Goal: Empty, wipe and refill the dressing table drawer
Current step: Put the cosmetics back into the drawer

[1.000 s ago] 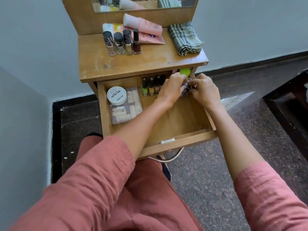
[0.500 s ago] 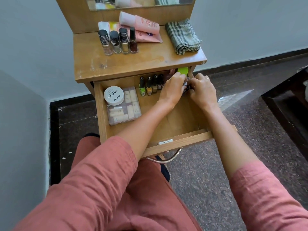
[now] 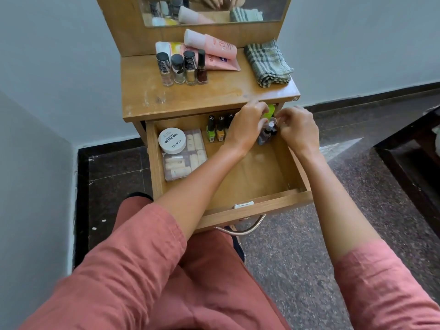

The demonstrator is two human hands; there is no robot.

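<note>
**A:** Where are the hands?

**B:** Both are inside the open drawer (image 3: pixel 252 207), at its far right corner. The left hand (image 3: pixel 245 129) reaches in from the left, its fingers (image 3: pixel 257 109) curled round a cluster of small bottles (image 3: pixel 267 135) with dark bodies and pale caps. The right hand (image 3: pixel 297 131) meets it from the other side, with bent fingers (image 3: pixel 285 115) pinching at the caps. The bottles stand between the two hands and touch both.

**A:** Lifted, or standing on the drawer floor?

**B:** I cannot tell.

**A:** What else is in there?

**B:** Just behind the left fingers is a bright green thing (image 3: pixel 271 110). It is mostly hidden, so I cannot name it. Along the back wall, left of the left hand, stands a row of nail polish bottles: a green bottle (image 3: pixel 210 132), a yellow bottle (image 3: pixel 220 132), and a dark cap partly behind the hand. On the left side, a white jar (image 3: pixel 172 141) marked NAIL POLISH rests on the far corner of a clear compartment box (image 3: pixel 188 163) filled with pale pieces.

**A:** And above?

**B:** The tabletop (image 3: pixel 214 94) overhangs the back of the drawer, right above the hands. It carries four upright polish bottles (image 3: pixel 181 69) in a row, pink tubes (image 3: pixel 214 47) lying behind them, and a folded checked cloth (image 3: pixel 266 64) at the right. The mirror (image 3: pixel 214 8) is at the back.
</note>
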